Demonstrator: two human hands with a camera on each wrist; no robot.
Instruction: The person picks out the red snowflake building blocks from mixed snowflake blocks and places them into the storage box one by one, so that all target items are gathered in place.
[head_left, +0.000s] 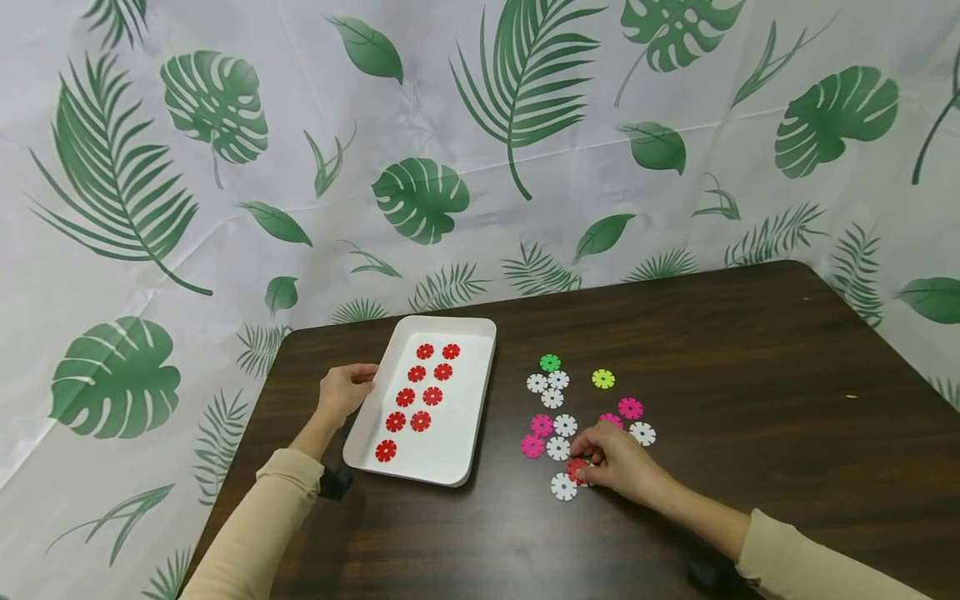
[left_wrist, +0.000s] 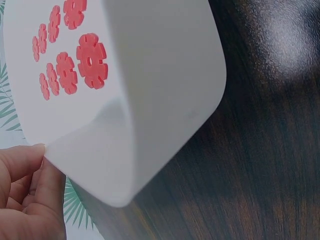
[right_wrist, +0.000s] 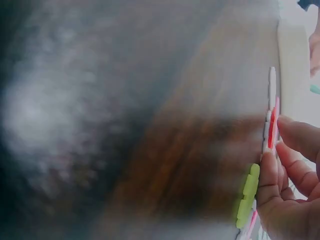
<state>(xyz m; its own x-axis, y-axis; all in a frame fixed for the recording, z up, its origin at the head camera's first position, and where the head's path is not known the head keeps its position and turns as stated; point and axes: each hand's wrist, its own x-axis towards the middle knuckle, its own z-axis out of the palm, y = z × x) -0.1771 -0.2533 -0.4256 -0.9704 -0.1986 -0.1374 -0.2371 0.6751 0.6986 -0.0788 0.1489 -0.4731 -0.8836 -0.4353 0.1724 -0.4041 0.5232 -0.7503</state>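
A white tray (head_left: pixel 456 446) lies on the left of the table, holding several red notched discs (head_left: pixel 421 421) in two columns. My left hand (head_left: pixel 347 392) pinches the tray's left rim between thumb and fingers, also seen closely in the left wrist view. Right of the tray, my right hand (head_left: pixel 622 462) pinches a red notched disc (head_left: pixel 576 470) low over the table. That disc partly covers a white one beneath the fingertips. Around this hand lie white discs (head_left: pixel 564 487) and pink discs (head_left: pixel 532 447); one pink disc is partly hidden by the knuckles.
Farther back on the dark wooden table (head_left: pixel 750 375) lie a green disc (head_left: pixel 550 362) and a yellow-green disc (head_left: pixel 603 379). A white cloth (head_left: pixel 480 225) printed with green leaves hangs behind the table's far edge.
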